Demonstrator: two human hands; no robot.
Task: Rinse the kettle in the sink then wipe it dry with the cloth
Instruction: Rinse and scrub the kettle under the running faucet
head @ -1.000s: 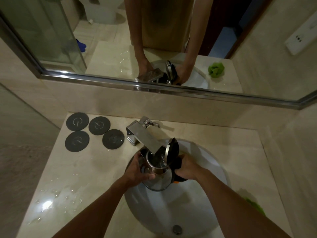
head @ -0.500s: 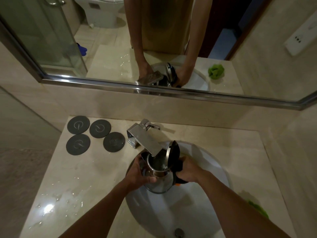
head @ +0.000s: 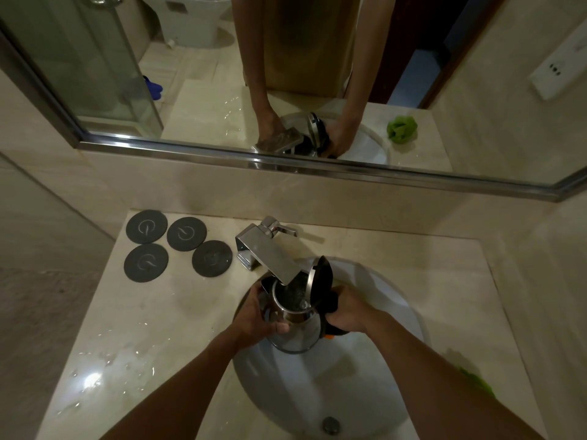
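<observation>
Little has shifted over the last second: both hands and the kettle keep their place under the tap, though the view has tipped down slightly, so the counter sits lower in the picture. The round, polished stainless-steel kettle with a black hinged lid standing open is held above the white oval sink, its mouth directly below the spout of the square chrome tap, and water shows inside it. The left hand wraps the kettle's steel body from the tap's left side, fingers curled against the metal and thumb across the front. The right hand is clenched round the black handle on the tap's right side. Four dark grey round coasters lie in a cluster left of the tap on the beige stone counter, which is wet nearer the viewer. A crumpled green cloth lies well right of the tap, partly hidden by the right forearm.
</observation>
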